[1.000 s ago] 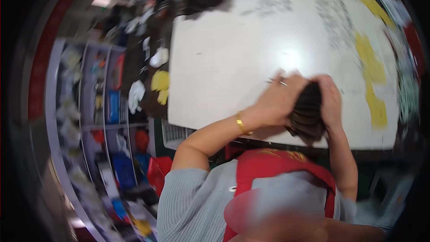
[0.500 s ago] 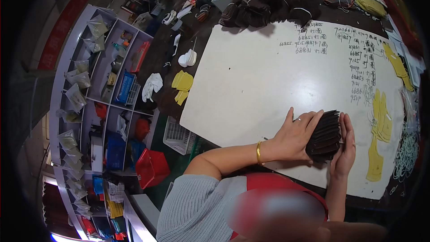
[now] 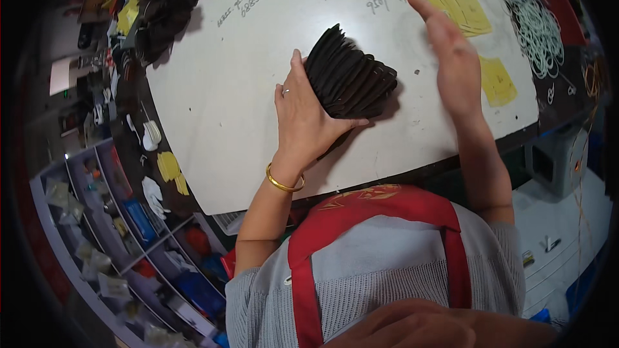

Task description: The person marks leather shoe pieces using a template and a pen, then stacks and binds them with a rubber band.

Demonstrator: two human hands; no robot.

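A thick stack of dark brown-black flat pieces [image 3: 351, 74], like cut leather or fabric, fans out at its upper edges over the white board [image 3: 245, 129]. My left hand [image 3: 303, 113] grips it from the left, thumb along its lower edge and fingers against its left side. Off to the right, away from the stack, my right hand [image 3: 456, 67] is raised above the board with fingers stretched out and nothing in it. Beyond it lie yellow flat templates [image 3: 461, 6], with another yellow template [image 3: 498, 84] beside the wrist.
Dark tied bundles [image 3: 161, 9] are heaped at the far left. A tangle of pale green cord [image 3: 535, 29] lies at the right edge. Small yellow pieces [image 3: 169, 166] and a white glove [image 3: 153, 196] rest left of the board, near a shelf unit [image 3: 135, 261].
My right hand has come off the stack and moved away to the right. The left hand still holds the stack, now tilted and fanned. The view has turned and shifted rightward.
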